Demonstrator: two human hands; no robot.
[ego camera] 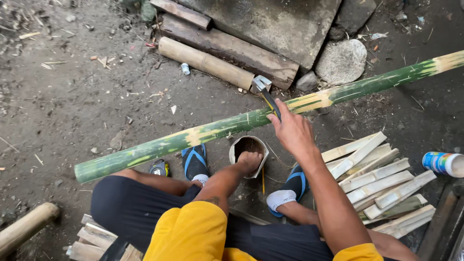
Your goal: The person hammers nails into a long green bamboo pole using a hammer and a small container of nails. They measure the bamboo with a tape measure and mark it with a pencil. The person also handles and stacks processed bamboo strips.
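Observation:
A long green bamboo pole (193,137) lies slanted across the dirt ground in front of me. My right hand (291,131) grips the dark handle of a hatchet (263,88), whose metal head sits just beyond the pole. My left hand (250,161) rests on the end of a short upright bamboo section (237,147) standing between my feet, fingers curled over its hollow rim. Both feet wear blue sandals and white socks.
A stack of split bamboo slats (382,181) lies at my right, more slats (92,237) at lower left. A cut bamboo log (205,63), timber and stones sit beyond. A colourful can (442,163) is at the right edge, a round log (26,227) at left.

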